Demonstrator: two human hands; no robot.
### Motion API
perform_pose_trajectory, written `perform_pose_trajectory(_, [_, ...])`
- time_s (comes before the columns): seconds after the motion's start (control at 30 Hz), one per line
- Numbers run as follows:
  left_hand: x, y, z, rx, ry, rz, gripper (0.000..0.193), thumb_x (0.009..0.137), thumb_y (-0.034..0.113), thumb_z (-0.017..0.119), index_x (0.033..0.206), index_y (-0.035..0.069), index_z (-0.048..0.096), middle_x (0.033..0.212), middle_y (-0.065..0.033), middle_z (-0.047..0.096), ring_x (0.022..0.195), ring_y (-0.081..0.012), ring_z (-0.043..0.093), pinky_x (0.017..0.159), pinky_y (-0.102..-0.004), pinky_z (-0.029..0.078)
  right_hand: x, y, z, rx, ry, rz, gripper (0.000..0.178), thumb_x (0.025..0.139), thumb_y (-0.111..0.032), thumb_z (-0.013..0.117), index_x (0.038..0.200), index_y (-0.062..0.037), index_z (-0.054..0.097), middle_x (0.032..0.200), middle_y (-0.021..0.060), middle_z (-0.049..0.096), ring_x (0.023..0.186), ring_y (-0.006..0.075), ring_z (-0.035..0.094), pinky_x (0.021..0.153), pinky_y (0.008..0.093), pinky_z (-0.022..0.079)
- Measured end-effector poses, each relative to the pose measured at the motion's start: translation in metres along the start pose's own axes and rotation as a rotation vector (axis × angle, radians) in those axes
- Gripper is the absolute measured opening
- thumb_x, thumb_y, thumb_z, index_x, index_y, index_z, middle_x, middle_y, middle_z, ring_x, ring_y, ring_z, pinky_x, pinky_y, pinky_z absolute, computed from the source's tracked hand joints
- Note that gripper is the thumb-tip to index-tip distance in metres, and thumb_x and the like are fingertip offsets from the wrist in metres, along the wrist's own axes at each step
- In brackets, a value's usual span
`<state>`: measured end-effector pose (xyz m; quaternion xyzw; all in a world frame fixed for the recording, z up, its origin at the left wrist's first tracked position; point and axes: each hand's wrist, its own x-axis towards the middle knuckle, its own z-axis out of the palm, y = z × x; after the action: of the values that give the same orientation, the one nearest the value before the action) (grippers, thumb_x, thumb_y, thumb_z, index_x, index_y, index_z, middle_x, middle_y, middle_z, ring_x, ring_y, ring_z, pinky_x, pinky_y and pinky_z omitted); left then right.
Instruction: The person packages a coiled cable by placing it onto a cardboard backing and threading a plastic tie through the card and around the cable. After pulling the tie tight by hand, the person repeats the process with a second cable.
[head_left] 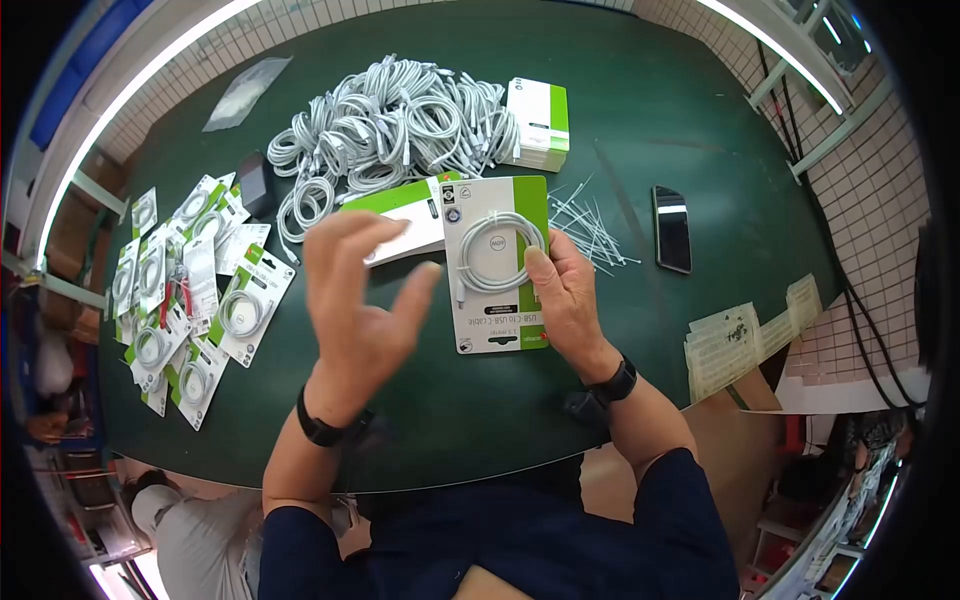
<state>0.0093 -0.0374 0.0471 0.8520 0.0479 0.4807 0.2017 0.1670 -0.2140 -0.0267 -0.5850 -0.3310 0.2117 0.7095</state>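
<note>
Over the dark green tabletop (630, 110), the right hand (568, 300) is gripping the three-o'clock edge of a flat white-and-green cardboard card (498, 266) bearing a coiled white cable (495, 286); the left hand (360, 320), fingers open and spread, is hovering at its nine o'clock, and a heap of coiled pale cables (400, 125) is lying toward eleven o'clock

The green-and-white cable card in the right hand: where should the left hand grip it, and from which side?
I'd judge its lower left edge best, approached from the left, pinching front and back. The card is flat and thin, the right hand already pinches its right edge, the coiled cable fills the middle, and the open left hand is on that side.
</note>
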Motion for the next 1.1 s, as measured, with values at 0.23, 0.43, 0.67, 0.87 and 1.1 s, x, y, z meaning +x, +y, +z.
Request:
perform_pose_trajectory(0.23, [0.01,0.008,0.044,0.052,-0.236,0.217,0.039,0.076,0.004,0.076,0.114,0.011,0.076,0.114,-0.0067,0.064,0.118,-0.0316,0.059,0.106,-0.0486,0.045,-0.005,-0.013,0.005,-0.085,-0.142,0.034,0.034,0.108,-0.022,0.064,0.133,0.0018,0.061,0.111,0.0045,0.072,0.095,0.0076,0.066,0.083,0.0256,0.056])
perform_pose_trajectory(0.43, [0.02,-0.014,0.034,-0.021,-0.459,0.324,0.027,0.075,0.005,0.081,0.1,0.014,0.08,0.11,-0.0044,0.062,0.121,-0.0311,0.058,0.105,-0.0467,0.047,-0.006,-0.025,0.006,-0.221,-0.302,0.073,0.043,0.096,-0.01,0.075,0.135,0.0031,0.061,0.114,0.0072,0.072,0.101,0.0111,0.069,0.087,0.0281,0.058])
perform_pose_trajectory(0.67, [0.021,-0.027,0.042,-0.189,-0.475,0.272,0.026,0.071,0.006,0.084,0.096,0.013,0.079,0.112,-0.0056,0.06,0.122,-0.0315,0.056,0.103,-0.0458,0.05,0.003,-0.027,0.001,-0.182,-0.356,0.135,0.046,0.094,-0.006,0.076,0.136,0.0037,0.06,0.118,0.0076,0.072,0.103,0.0121,0.07,0.088,0.0287,0.058])
perform_pose_trajectory(0.87, [0.011,-0.029,0.047,-0.183,-0.49,0.218,0.03,0.073,0.006,0.085,0.101,0.01,0.075,0.12,-0.007,0.06,0.124,-0.0339,0.056,0.103,-0.0448,0.052,0.003,-0.025,-0.002,-0.203,-0.362,0.096,0.045,0.093,-0.005,0.075,0.135,0.0054,0.06,0.117,0.0088,0.072,0.103,0.012,0.07,0.088,0.0276,0.058])
perform_pose_trajectory(1.1, [0.021,-0.025,0.037,-0.063,-0.201,0.26,0.032,0.074,0.008,0.086,0.103,0.008,0.074,0.121,-0.0084,0.064,0.121,-0.0334,0.058,0.103,-0.0452,0.05,0.005,-0.031,-0.003,-0.066,-0.181,0.198,0.037,0.1,-0.009,0.07,0.133,0.0047,0.059,0.116,0.009,0.072,0.102,0.0098,0.069,0.088,0.0253,0.057])
